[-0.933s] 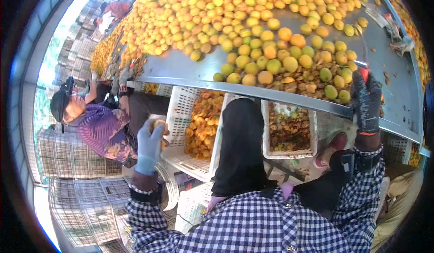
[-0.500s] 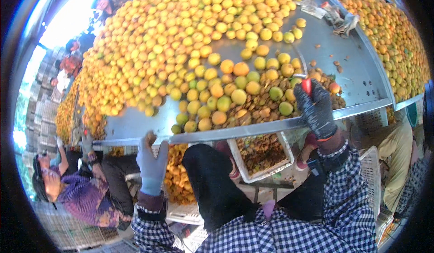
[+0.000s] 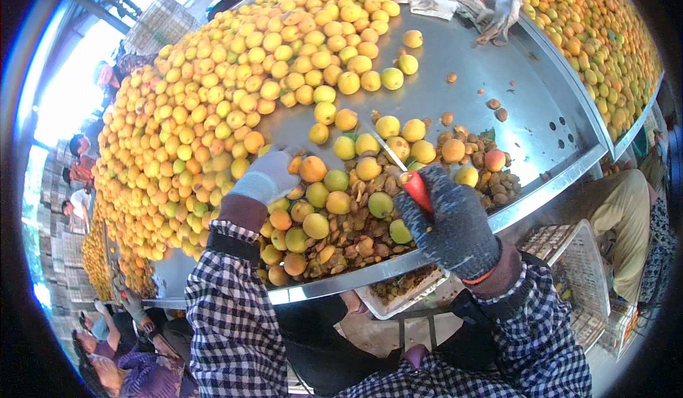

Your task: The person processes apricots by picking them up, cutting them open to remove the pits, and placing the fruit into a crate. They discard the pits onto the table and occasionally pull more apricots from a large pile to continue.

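My left hand, in a pale grey-blue glove, reaches over the steel table among the apricots. Its fingertips are beside an orange apricot; they are blurred and partly turned under, so their grip cannot be made out. My right hand, in a dark grey knitted glove, is closed round the red handle of a knife. The thin blade points up and left, over yellow apricots. Below and between my hands lie green and yellow apricots and a heap of brown pits and scraps.
A large pile of apricots spreads left and far. Crumpled gloves lie by the far raised edge. The table's front rim runs before me, with a white tub of scraps below. White crates stand right; other people are at left.
My left hand has left the front rim and moved up and right among the apricots. My right hand, still holding the knife, has shifted left and down. The view has turned and moved closer.
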`<state>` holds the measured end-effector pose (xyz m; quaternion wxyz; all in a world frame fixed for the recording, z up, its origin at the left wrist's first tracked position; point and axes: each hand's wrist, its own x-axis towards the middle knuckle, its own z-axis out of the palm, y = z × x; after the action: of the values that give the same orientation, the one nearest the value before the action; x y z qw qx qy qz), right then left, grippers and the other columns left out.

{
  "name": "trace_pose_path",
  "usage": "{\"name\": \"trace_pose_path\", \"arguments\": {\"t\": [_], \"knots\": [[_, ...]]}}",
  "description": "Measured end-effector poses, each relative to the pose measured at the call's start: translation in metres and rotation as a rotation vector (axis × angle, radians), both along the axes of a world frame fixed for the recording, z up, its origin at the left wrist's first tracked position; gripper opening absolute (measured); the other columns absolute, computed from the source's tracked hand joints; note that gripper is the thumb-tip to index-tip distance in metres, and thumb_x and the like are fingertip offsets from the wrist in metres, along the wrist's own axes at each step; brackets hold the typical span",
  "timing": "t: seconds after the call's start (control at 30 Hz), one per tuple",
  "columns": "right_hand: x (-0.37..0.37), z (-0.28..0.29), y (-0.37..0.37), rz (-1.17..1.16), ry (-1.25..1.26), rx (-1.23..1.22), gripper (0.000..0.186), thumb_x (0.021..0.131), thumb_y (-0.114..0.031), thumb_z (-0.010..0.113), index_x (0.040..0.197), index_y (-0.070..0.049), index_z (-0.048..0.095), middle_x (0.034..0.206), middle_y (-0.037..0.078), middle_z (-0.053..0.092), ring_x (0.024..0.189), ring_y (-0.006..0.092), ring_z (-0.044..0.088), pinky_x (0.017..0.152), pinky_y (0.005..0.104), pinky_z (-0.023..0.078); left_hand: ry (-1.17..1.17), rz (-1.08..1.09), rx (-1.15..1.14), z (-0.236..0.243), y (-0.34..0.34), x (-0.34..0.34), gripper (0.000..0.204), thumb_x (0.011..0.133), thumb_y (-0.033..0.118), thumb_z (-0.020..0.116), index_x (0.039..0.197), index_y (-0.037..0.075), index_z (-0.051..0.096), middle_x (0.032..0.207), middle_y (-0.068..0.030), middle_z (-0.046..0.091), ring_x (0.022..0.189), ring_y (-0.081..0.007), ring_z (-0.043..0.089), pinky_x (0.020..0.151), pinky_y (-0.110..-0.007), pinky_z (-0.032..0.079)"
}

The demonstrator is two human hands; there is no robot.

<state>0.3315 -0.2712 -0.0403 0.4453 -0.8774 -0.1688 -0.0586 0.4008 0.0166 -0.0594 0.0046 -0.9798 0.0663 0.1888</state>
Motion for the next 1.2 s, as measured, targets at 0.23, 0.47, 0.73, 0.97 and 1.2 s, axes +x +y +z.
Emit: {"name": "trace_pose_path", "arguments": {"t": [0.23,0.47,0.73,0.97,1.2], "knots": [[-0.01,-0.004,-0.004,-0.006,-0.042,0.044,0.028,0.08,-0.025,0.061,0.087,0.0,0.051,0.06,0.018,0.057,0.056,0.0358,0.06,0.048,0.0453,0.046,-0.436,0.524,-0.796,0.023,0.01,-0.048,0.046,0.073,0.018,0.058,0.114,0.003,0.045,0.107,-0.0146,0.053,0.095,-0.0264,0.056,0.079,-0.035,0.047],[-0.052,0.001,-0.008,0.144,-0.157,0.034,0.023,0.079,-0.02,0.063,0.086,-0.001,0.052,0.061,0.018,0.057,0.056,0.0364,0.059,0.048,0.044,0.045,-0.353,0.659,-2.139,0.085,-0.062,-0.218,0.048,0.089,0.028,0.05,0.125,-0.001,0.04,0.11,-0.0172,0.056,0.09,-0.0259,0.06,0.064,-0.03,0.053],[-0.171,0.025,-0.017,0.295,0.088,0.245,0.024,0.078,-0.015,0.066,0.093,-0.001,0.054,0.072,0.015,0.057,0.065,0.03,0.06,0.055,0.0358,0.046,-0.145,0.537,-2.357,0.055,-0.099,-0.309,0.05,0.092,0.034,0.046,0.12,-0.007,0.044,0.094,-0.0214,0.061,0.058,-0.0154,0.058,0.048,-0.018,0.046],[-0.215,0.056,-0.035,0.367,-0.184,0.39,0.041,0.072,-0.018,0.074,0.105,-0.002,0.055,0.095,0.013,0.059,0.085,0.0294,0.06,0.074,0.0348,0.047,-0.142,0.684,-1.81,0.075,-0.153,-0.33,0.055,0.09,0.049,0.043,0.1,-0.004,0.057,0.074,-0.0078,0.061,0.043,-0.0053,0.042,0.04,-0.016,0.029],[-0.24,0.049,-0.058,0.302,0.345,0.885,0.046,0.083,-0.02,0.064,0.122,-0.003,0.047,0.095,0.002,0.059,0.076,0.0074,0.056,0.066,0.0213,0.047,0.174,0.292,-1.804,0.103,-0.177,-0.346,0.059,0.083,0.036,0.063,0.121,-0.005,0.046,0.12,-0.0148,0.049,0.102,-0.0179,0.053,0.087,-0.029,0.041]]}}
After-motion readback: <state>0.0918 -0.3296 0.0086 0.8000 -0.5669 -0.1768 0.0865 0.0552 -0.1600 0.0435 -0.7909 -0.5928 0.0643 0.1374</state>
